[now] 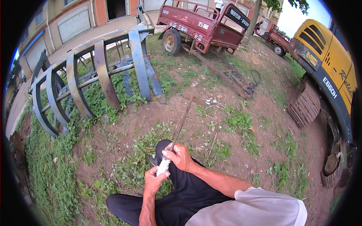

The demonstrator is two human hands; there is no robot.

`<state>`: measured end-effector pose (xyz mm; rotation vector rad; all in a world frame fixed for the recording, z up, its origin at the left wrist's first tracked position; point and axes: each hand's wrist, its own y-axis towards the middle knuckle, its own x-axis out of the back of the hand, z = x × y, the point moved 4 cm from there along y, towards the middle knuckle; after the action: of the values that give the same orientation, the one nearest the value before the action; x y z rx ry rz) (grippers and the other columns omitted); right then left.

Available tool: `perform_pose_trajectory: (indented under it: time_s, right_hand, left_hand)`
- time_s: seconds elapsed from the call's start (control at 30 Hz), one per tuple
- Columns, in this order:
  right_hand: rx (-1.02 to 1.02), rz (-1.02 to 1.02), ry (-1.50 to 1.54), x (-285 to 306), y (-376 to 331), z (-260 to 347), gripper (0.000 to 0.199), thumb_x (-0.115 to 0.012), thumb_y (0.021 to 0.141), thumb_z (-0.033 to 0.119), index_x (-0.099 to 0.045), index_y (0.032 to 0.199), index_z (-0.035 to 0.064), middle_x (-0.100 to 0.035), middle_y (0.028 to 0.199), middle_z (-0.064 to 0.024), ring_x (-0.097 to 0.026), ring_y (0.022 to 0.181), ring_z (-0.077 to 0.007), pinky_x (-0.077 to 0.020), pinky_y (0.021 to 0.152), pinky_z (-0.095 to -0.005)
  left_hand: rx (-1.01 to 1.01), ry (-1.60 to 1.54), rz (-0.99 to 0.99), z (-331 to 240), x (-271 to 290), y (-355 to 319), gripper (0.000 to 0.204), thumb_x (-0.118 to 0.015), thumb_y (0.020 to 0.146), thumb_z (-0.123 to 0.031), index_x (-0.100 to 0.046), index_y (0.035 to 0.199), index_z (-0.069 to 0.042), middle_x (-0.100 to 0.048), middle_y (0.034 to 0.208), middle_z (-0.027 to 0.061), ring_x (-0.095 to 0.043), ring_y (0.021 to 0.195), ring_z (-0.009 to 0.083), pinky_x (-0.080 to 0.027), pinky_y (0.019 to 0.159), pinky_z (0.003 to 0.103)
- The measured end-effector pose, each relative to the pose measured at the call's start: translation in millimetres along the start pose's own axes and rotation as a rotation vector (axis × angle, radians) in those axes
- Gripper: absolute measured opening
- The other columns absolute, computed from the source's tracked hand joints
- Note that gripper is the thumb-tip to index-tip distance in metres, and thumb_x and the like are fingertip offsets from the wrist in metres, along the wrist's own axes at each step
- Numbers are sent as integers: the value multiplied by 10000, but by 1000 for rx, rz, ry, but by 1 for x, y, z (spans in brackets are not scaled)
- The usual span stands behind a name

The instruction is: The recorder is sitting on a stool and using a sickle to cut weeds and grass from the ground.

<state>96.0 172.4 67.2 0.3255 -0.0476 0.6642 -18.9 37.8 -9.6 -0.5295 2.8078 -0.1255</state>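
A long thin wooden-handled tool [183, 119] with a rusty metal head [193, 99] reaches from my lap out over the dirt. My right hand [180, 156] is closed around the near end of its handle. My left hand [154, 179] grips a white cloth or tape wad [163, 166] wrapped at that handle end, just below the right hand. Both hands meet above my raised knee in dark trousers [177, 192].
A large blue steel grapple frame [94, 75] lies on weeds at the left. A red cargo tricycle [203, 26] stands ahead, with a rusty metal bar [222, 73] on the ground. A yellow excavator with tracks [324, 75] is at the right. Patchy grass and bare dirt [245, 139] surround me.
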Motion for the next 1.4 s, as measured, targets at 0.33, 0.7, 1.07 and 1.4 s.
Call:
perform_pose_trajectory:
  time_s: [0.33, 0.7, 1.07, 1.4]
  right_hand:
    - [-11, 10, 54, 0, -3, -3, 230, -664, 944, 205, -627, 886, -15, -636, 752, -31, -583, 702, -70, -478, 623, -259]
    - [-29, -40, 36, -3, 0, 4, 248, -650, 931, 220, -632, 849, -13, -589, 675, -10, -499, 625, -66, -413, 566, -264]
    - [-41, -32, -40, -1, 0, 1, 237, -675, 920, 204, -627, 863, -21, -608, 678, -39, -544, 617, -81, -442, 560, -273]
    - [-41, -39, -18, 1, 0, -7, 250, -678, 914, 225, -639, 864, -18, -620, 679, -43, -577, 633, -97, -458, 583, -278]
  left_hand:
    - [17, 12, -9, -9, -5, -5, 243, -859, 765, -107, -683, 909, -22, -662, 780, -9, -571, 663, 55, -467, 601, 234]
    - [13, 24, 35, -10, -6, -1, 251, -833, 804, -174, -670, 934, -34, -638, 774, -14, -571, 645, 61, -480, 599, 241]
    - [27, 10, 54, -10, -6, -3, 300, -823, 823, -230, -668, 989, -34, -633, 786, -25, -572, 660, 50, -469, 605, 225]
    - [53, -35, 72, -10, -7, -4, 272, -785, 860, -246, -658, 971, -33, -622, 781, -20, -572, 667, 55, -468, 595, 231]
